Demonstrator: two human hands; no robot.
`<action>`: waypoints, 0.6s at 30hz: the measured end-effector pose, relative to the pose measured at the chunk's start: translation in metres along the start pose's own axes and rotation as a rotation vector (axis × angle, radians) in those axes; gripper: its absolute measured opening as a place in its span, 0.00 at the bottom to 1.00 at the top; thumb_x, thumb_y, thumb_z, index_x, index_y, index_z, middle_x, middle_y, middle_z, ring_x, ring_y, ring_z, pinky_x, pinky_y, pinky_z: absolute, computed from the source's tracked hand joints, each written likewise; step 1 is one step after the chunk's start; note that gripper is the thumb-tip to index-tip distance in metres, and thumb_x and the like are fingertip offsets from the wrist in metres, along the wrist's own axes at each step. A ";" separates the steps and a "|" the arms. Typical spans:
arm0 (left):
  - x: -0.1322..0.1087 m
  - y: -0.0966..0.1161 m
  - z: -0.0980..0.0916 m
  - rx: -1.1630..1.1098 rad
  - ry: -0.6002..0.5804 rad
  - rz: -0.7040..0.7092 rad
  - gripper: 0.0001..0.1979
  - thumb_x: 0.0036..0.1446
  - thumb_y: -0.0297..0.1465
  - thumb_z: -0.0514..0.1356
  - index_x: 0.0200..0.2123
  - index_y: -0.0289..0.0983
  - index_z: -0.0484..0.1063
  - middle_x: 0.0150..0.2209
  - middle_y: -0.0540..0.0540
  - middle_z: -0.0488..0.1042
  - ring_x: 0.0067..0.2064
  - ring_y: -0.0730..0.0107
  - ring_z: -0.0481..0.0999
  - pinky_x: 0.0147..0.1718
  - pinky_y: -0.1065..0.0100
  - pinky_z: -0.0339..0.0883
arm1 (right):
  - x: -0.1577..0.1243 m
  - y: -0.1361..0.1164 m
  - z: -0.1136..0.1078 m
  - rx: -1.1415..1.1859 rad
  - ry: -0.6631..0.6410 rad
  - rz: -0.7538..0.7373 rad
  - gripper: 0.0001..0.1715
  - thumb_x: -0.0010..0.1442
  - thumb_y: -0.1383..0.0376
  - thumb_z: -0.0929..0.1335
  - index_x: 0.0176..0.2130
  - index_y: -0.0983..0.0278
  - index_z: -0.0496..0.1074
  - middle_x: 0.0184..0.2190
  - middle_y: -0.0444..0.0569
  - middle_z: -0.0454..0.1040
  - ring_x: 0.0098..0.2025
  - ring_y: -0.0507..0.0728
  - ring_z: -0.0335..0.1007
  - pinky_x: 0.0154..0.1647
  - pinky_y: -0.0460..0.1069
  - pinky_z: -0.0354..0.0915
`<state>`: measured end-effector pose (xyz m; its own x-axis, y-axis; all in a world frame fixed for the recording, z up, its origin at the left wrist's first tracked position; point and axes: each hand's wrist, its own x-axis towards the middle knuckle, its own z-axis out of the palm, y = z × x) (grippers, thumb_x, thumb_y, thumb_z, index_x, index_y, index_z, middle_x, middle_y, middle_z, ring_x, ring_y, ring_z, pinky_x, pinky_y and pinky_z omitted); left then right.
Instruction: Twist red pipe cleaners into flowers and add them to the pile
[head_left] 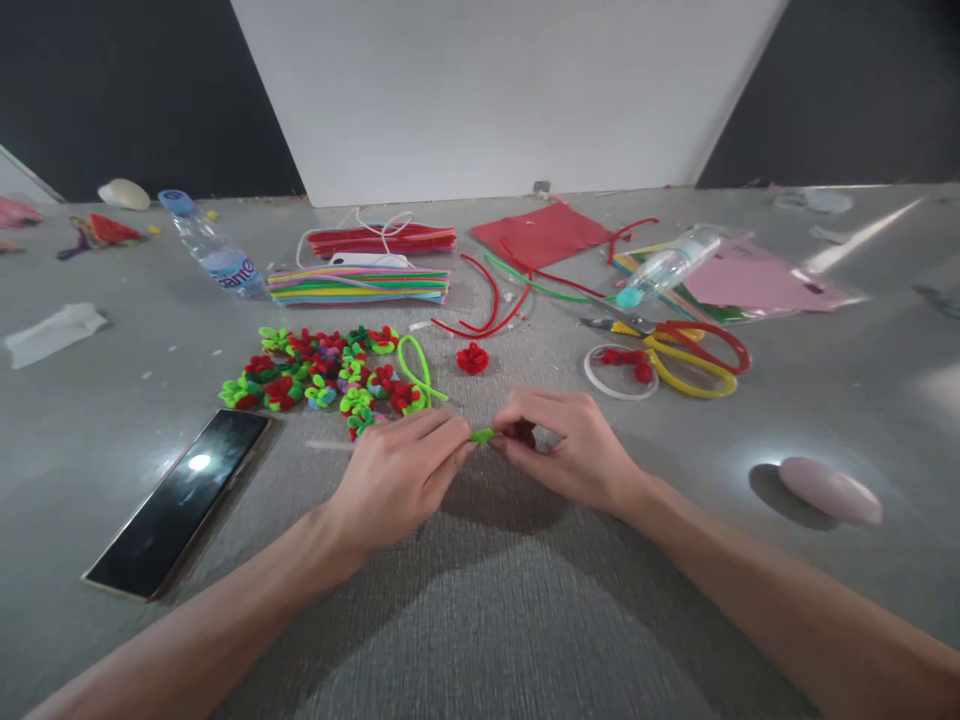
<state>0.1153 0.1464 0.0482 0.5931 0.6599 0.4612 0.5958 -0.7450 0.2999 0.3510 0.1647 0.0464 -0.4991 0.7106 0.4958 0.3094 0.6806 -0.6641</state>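
A short piece of bright green pipe cleaner (pixel 482 436) shows between my two hands. My left hand (pixel 409 465) pinches its left end, and my right hand (pixel 566 447) pinches the right end, with something dark red partly hidden under its fingers. Just beyond them a small red fuzzy flower (pixel 472 359) lies on the grey table (pixel 480 620). A pile of red and green fuzzy flowers (pixel 300 367) is to the left, beside a bent light green pipe cleaner (pixel 414 370). Several curved red pipe cleaners (pixel 495 300) lie farther back.
A phone (pixel 180 500) lies front left, a water bottle (pixel 217 250) behind it. Pipe cleaner bundles (pixel 360 285) and a red sheet (pixel 540 232) are at the back. To the right are scissors (pixel 690 355), a white ring (pixel 600 378), a clear bottle (pixel 671 265) and a pink oval object (pixel 830 490).
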 end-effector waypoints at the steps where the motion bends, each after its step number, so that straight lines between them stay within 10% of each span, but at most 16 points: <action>1: 0.000 0.000 0.000 -0.022 -0.010 -0.012 0.13 0.76 0.30 0.53 0.37 0.37 0.73 0.33 0.49 0.76 0.34 0.69 0.75 0.32 0.67 0.65 | 0.000 0.000 0.000 0.003 0.000 -0.005 0.08 0.63 0.75 0.71 0.35 0.63 0.73 0.28 0.40 0.71 0.29 0.47 0.67 0.33 0.43 0.63; 18: 0.000 0.001 -0.002 -0.105 0.030 -0.017 0.11 0.74 0.26 0.55 0.36 0.36 0.73 0.32 0.50 0.74 0.33 0.70 0.74 0.32 0.68 0.64 | 0.001 -0.003 -0.002 -0.096 -0.013 -0.094 0.08 0.67 0.74 0.69 0.36 0.63 0.73 0.29 0.41 0.71 0.29 0.48 0.66 0.32 0.44 0.62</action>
<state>0.1150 0.1457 0.0503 0.5661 0.6705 0.4796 0.5448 -0.7409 0.3927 0.3512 0.1636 0.0498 -0.5399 0.6407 0.5459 0.3364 0.7587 -0.5578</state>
